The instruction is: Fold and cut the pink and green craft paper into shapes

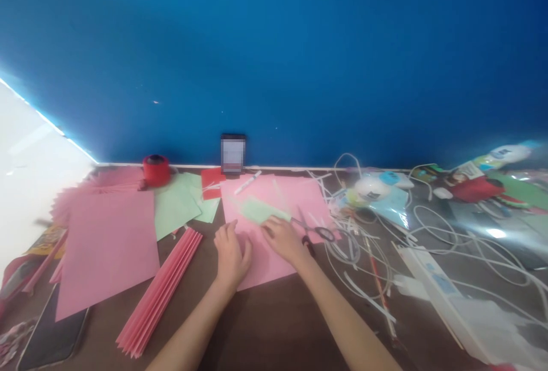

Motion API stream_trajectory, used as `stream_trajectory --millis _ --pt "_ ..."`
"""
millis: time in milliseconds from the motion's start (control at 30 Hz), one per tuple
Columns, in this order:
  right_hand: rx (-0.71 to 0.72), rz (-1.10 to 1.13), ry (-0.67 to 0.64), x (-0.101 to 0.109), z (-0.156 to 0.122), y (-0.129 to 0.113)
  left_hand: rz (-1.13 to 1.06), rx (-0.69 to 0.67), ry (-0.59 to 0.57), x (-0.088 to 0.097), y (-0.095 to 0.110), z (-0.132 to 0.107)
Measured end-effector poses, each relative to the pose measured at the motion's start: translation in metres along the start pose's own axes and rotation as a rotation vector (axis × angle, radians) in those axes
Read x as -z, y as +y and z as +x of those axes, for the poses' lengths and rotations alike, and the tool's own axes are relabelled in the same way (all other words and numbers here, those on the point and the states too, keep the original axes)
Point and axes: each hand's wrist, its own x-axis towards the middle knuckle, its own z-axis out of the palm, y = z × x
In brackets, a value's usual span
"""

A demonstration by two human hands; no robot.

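A pink paper sheet point(269, 262) lies flat on the dark table under both hands. My left hand point(231, 254) rests on its left edge, fingers bent and thumb apart, with nothing visible in it. My right hand point(282, 237) lies palm down on the sheet, fingers stretched along the lower edge of a light green paper piece point(261, 210). Scissors point(306, 224) with dark handles lie just right of the green piece. A white pen point(248, 182) sits near the sheet's top edge. The picture is somewhat blurred.
A pleated pink paper point(160, 294) and another pink sheet point(111, 245) lie left, beside green sheets point(175, 202). A red tape roll point(156, 171) and a propped phone point(233, 154) stand by the blue wall. Tangled white cables point(355, 245) and a power strip point(436, 291) occupy the right.
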Motion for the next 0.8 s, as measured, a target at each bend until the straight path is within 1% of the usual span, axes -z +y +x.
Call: stream_trajectory --millis 67,133,200,233,333,367,433,500,567,667,733,800 --pt "0.013 -0.018 0.067 -0.003 -0.005 -0.009 -0.264 0.115 -0.004 0.005 0.001 0.004" --pt "0.082 -0.055 0.112 -0.007 -0.011 -0.019 -0.496 0.225 -0.027 0.007 0.001 0.008" --pt "0.166 -0.105 0.127 -0.012 -0.016 -0.030 -0.644 0.294 -0.037 0.008 0.001 0.011" --pt "0.196 -0.129 0.127 -0.014 -0.018 -0.035 -0.684 0.312 -0.042 0.009 0.000 0.012" --pt "0.230 -0.106 0.114 -0.018 -0.021 -0.047 -0.704 0.328 -0.045 0.008 -0.006 0.016" --pt "0.224 -0.061 0.122 -0.017 -0.020 -0.049 -0.699 0.322 -0.052 0.008 -0.008 0.017" --pt "0.171 0.048 0.178 -0.013 -0.016 -0.048 -0.701 0.301 -0.078 0.008 -0.010 0.019" --pt "0.089 0.123 0.249 -0.007 -0.009 -0.044 -0.722 0.259 -0.152 0.008 -0.011 0.021" --pt "0.029 0.148 0.277 -0.003 -0.002 -0.039 -0.723 0.199 -0.253 0.008 -0.009 0.021" --pt "-0.007 0.180 0.248 -0.004 0.007 -0.032 -0.659 0.115 -0.353 0.009 -0.006 0.020" --pt "-0.023 0.231 0.217 -0.008 0.009 -0.029 -0.626 0.094 -0.375 0.010 -0.005 0.021" --pt "-0.031 0.298 0.200 -0.013 0.010 -0.026 -0.618 0.103 -0.360 0.011 -0.005 0.022"
